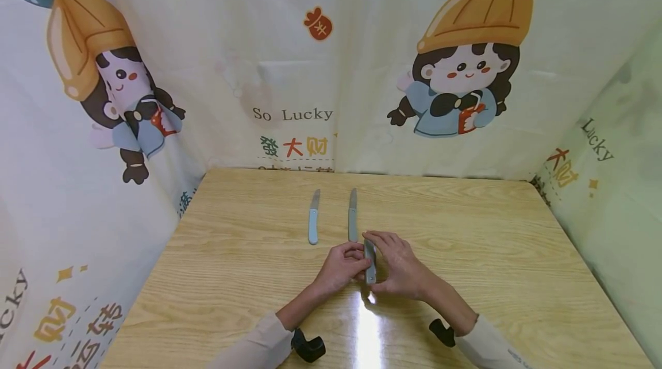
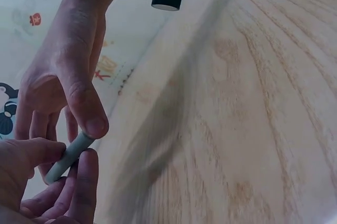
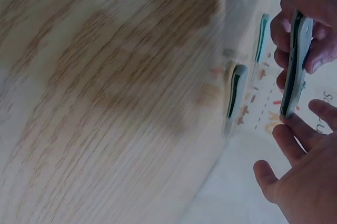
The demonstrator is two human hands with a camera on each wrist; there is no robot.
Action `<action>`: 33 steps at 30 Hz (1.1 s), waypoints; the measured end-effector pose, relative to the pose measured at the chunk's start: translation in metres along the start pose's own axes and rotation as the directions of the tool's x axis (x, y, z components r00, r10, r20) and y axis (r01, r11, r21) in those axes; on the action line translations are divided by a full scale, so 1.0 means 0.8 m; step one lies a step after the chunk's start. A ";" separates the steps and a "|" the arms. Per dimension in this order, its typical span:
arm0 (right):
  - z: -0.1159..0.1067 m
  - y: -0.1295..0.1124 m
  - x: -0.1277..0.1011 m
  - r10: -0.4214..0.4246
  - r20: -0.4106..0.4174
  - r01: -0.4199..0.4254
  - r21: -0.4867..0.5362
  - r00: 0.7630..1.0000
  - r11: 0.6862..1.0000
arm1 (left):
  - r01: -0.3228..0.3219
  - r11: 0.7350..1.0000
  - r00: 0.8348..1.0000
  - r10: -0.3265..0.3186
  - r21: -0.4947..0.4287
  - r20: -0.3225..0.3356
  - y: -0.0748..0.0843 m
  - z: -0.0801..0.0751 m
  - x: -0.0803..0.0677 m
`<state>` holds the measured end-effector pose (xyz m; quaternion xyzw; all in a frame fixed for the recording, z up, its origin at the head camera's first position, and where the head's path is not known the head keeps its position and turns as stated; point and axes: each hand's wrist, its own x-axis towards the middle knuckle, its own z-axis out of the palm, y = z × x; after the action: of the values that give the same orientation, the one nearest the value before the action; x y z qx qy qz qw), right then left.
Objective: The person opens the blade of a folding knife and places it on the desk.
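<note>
A grey-green folding knife [image 1: 370,262], its blade folded into the handle, is raised off the table between both hands. My left hand [image 1: 340,268] pinches its side with thumb and fingers, also seen in the right wrist view, where the dark slot of the knife [image 3: 297,61] shows. My right hand [image 1: 402,266] spans the knife lengthwise, thumb at the near end and fingers at the far end. In the left wrist view the right thumb [image 2: 95,121] touches one end of the handle. Beyond the hands lie two unfolded knives, one light blue [image 1: 312,225], one grey-green [image 1: 353,222].
The wooden table [image 1: 233,277] carries a bright light reflection near its front. A printed curtain [image 1: 362,87] hangs along the back and both sides. Black wrist cameras, left [image 1: 308,346] and right [image 1: 442,333], sit on the sleeves' cuffs.
</note>
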<state>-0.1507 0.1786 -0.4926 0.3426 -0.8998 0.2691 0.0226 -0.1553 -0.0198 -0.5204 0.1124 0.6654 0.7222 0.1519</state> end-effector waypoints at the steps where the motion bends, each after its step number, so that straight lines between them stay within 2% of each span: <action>1: 0.001 -0.001 0.000 0.001 -0.005 -0.001 0.006 1.000 1.000 | 0.002 1.000 1.000 -0.002 -0.002 -0.009 0.000 0.000 0.000; 4: 0.000 -0.004 -0.001 0.043 0.002 -0.043 0.102 0.999 0.994 | 0.004 1.000 0.999 -0.005 -0.016 -0.032 0.000 0.000 0.000; 6: -0.001 -0.006 -0.002 0.107 0.026 -0.111 0.227 0.994 0.968 | 0.004 1.000 0.999 -0.004 -0.008 -0.040 0.002 -0.001 0.000; 7: -0.002 -0.007 -0.002 0.142 0.037 -0.146 0.298 0.989 0.943 | 0.003 1.000 0.999 -0.003 -0.010 -0.037 0.003 -0.001 0.000; 10: -0.003 -0.007 -0.002 0.250 0.050 -0.240 0.505 0.967 0.829 | -0.003 1.000 1.000 0.003 0.007 -0.031 0.005 -0.003 -0.002; 14: 0.000 -0.002 0.000 0.346 0.013 -0.268 0.660 0.938 0.702 | 0.001 1.000 1.000 0.000 0.029 -0.029 0.006 -0.004 -0.003; 17: 0.005 0.002 -0.001 0.402 0.008 -0.276 0.739 0.916 0.615 | 0.005 0.999 1.000 -0.004 0.038 -0.026 0.006 -0.004 -0.004; 22: 0.016 0.004 -0.003 0.497 0.033 -0.278 0.859 0.867 0.429 | -0.016 1.000 1.000 0.016 0.026 -0.002 0.003 -0.003 -0.007; 24: 0.020 0.004 -0.003 0.543 0.030 -0.279 0.882 0.839 0.381 | -0.020 1.000 1.000 0.020 0.017 0.000 0.002 -0.002 -0.007; 28: 0.028 0.001 -0.003 0.612 0.041 -0.288 0.906 0.790 0.311 | -0.016 1.000 1.000 0.016 0.008 -0.009 0.000 -0.002 -0.006; 30: 0.031 0.000 -0.003 0.628 0.060 -0.299 0.912 0.776 0.282 | -0.005 1.000 1.000 0.006 0.008 -0.018 0.000 -0.002 -0.006; 33: 0.035 -0.001 -0.002 0.638 0.091 -0.324 0.910 0.765 0.258 | -0.004 1.000 1.000 0.004 0.016 -0.023 0.000 -0.002 -0.006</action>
<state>-0.1446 0.1649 -0.5166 -0.0393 -0.6619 0.7403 -0.1109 -0.1515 -0.0234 -0.5201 0.1065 0.6725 0.7185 0.1419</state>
